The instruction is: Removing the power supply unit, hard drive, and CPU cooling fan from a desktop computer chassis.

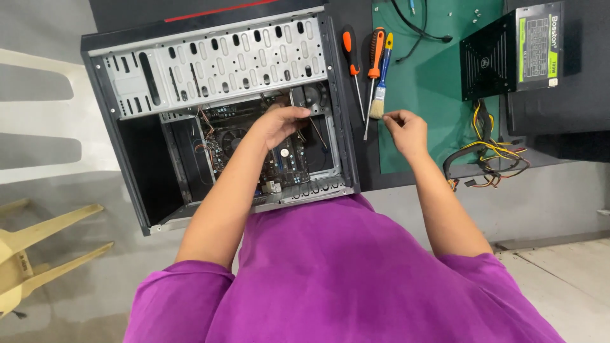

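Open computer case (210, 121) lies on its side on the worktop (362, 152), giving access. Left hand (279, 124) reaches inside above the motherboard (286, 162), fingers curled; contents unclear. Right hand (403, 130), pinched closed, hovers by the brush (380, 89) and screwdrivers (372, 70).

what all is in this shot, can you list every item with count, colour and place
computer case: 1, black and grey, open, left
motherboard: 1, dark, inside case
screwdrivers: 2, orange and black, right of case
brush: 1, blue and yellow handle, beside screwdrivers
mat: 1, green, right
power supply: 1, black, far right
cable bundle: 1, yellow, black, below power supply
chair: 1, cream, lower left
left hand: inside case
right hand: over mat edge, fingers pinched
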